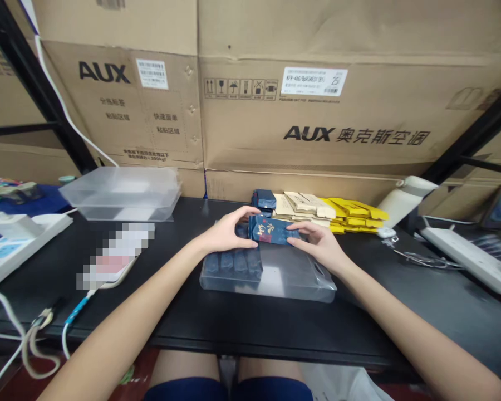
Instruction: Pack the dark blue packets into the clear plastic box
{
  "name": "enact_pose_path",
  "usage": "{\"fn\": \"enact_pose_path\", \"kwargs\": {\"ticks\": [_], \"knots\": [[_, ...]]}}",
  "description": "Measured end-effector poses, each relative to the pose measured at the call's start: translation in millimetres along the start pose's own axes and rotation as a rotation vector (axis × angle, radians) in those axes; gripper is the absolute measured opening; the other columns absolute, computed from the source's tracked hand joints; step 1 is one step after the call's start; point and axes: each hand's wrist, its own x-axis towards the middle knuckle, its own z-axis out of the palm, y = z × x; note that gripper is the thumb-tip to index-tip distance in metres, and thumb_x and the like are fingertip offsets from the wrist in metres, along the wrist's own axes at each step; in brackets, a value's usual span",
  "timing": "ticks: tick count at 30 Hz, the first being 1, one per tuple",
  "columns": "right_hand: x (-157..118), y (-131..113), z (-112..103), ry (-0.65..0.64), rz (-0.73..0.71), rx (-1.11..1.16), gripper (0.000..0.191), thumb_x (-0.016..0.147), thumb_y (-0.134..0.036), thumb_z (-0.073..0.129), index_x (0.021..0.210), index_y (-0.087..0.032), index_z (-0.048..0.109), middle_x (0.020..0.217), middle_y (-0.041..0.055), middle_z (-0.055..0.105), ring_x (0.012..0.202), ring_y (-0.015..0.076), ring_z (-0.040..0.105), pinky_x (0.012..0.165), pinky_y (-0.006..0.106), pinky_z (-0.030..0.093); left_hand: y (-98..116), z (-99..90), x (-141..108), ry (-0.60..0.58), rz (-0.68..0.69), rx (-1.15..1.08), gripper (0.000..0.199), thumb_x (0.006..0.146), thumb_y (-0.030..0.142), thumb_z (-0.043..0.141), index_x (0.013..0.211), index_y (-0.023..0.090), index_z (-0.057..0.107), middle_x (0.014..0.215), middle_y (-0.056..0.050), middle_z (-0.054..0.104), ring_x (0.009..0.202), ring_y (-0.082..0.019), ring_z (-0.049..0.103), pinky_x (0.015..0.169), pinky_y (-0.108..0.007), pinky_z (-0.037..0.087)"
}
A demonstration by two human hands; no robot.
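Observation:
Between my two hands is a dark blue packet (pixel 271 230) with pale writing and a red mark. My left hand (pixel 229 231) grips its left end between thumb and fingers. At the other end, the fingertips of my right hand (pixel 319 245) pinch it. Just below the packet lies a clear plastic tray (pixel 294 278). Several dark blue packets (pixel 234 262) stand side by side in the tray's left part. Behind my hands are more blue packets (pixel 264 199), a pile of cream packets (pixel 303 205) and a pile of yellow packets (pixel 354 214).
Stacked clear trays (pixel 123 195) stand at the back left. A phone (pixel 117 256) on a cable lies left of my arm. Power strips (pixel 20 245) flank the black table (pixel 183 328). A white bottle (pixel 404 200) leans at the right. Cardboard boxes (pixel 250 128) wall the back.

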Motion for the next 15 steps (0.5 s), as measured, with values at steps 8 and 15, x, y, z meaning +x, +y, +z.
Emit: {"fn": "enact_pose_path", "kwargs": {"ticks": [8,15], "knots": [[9,-1,-30,0.193,0.121,0.267,0.052,0.069,-0.041,0.08,0.115,-0.028,0.061,0.1,0.0042,0.073,0.09,0.022,0.07,0.082,0.039,0.056,0,-3.4,-1,0.002,-0.157,0.488,0.072,0.076,0.059,0.066,0.133,0.016,0.052,0.127,-0.017,0.062,0.12,-0.036,0.055,0.102,-0.047,0.04],[18,9,-54,0.446,0.245,0.287,0.034,0.058,-0.036,0.083,0.086,-0.022,0.07,0.088,0.0043,0.074,0.077,0.0207,0.069,0.065,0.032,0.056,-10,-18.4,-1,0.104,-0.102,0.392,0.065,0.066,0.051,0.078,0.119,0.017,0.061,0.106,-0.011,0.07,0.1,-0.026,0.064,0.092,-0.038,0.048]]}}
